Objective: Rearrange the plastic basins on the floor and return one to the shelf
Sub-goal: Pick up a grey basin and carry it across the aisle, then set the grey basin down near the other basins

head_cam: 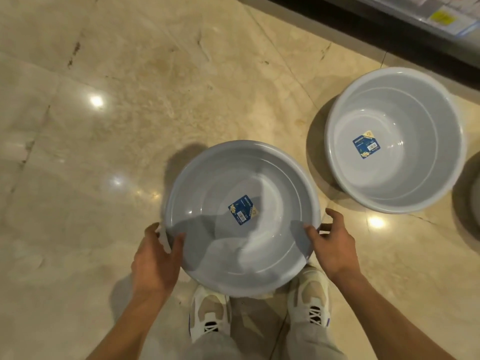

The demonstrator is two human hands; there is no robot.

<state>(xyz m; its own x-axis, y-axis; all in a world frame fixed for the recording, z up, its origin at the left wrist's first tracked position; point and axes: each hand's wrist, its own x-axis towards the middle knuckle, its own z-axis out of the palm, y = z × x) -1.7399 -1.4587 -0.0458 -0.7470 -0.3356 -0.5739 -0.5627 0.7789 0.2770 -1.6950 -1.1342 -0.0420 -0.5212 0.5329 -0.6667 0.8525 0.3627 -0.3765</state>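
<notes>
A grey plastic basin (pixel 223 178) with a blue label inside is held in front of me above my shoes. My left hand (pixel 155 261) grips its near-left rim, thumb inside the bowl. My right hand (pixel 331 245) grips the near-right rim the same way. A second grey basin (pixel 420 110) with a blue label stands upright on the floor to the right, apart from the held one. The shelf base (pixel 389 24) runs along the top right, just behind that second basin.
Glossy beige marble floor (pixel 104 126) spreads to the left and ahead. My two white shoes (pixel 210 313) stand right under the held basin. A dark rounded object (pixel 474 201) is cut off at the right edge.
</notes>
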